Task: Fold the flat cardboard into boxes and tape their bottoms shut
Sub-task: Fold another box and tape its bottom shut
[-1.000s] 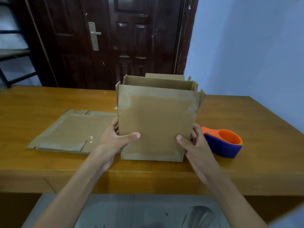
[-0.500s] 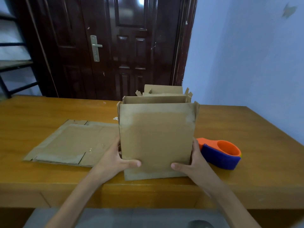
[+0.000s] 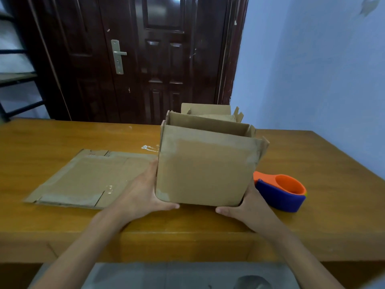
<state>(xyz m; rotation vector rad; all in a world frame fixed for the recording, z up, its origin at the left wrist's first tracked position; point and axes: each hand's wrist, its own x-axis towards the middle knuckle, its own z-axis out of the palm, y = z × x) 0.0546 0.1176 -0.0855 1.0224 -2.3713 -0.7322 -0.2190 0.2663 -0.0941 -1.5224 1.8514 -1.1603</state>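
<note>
Over the last second the box (image 3: 205,170) had tipped back from a flat-faced, upright stance so its open top now showed, and both thumbs had slid from the near face down to its bottom edge; the box sat close to the counter's (image 3: 62,215) front edge, about mid-way along, lower corners resting in the hands. Left hand (image 3: 141,195) cupped the lower left corner, thumb curled under the near edge; right hand (image 3: 243,207) held the lower right corner the same way, fingers hidden behind the cardboard. Judged: the carton was squared up and being turned, so the bottom flaps could be reached for taping; whether that bottom was already sealed could not be told. Count: one box in hand; one second erected box (image 3: 208,110) behind it near the far edge; one flat cardboard sheet (image 3: 87,180) lying left of the hands; one orange-and-blue tape dispenser (image 3: 281,192) just right of the box; two hands.
</note>
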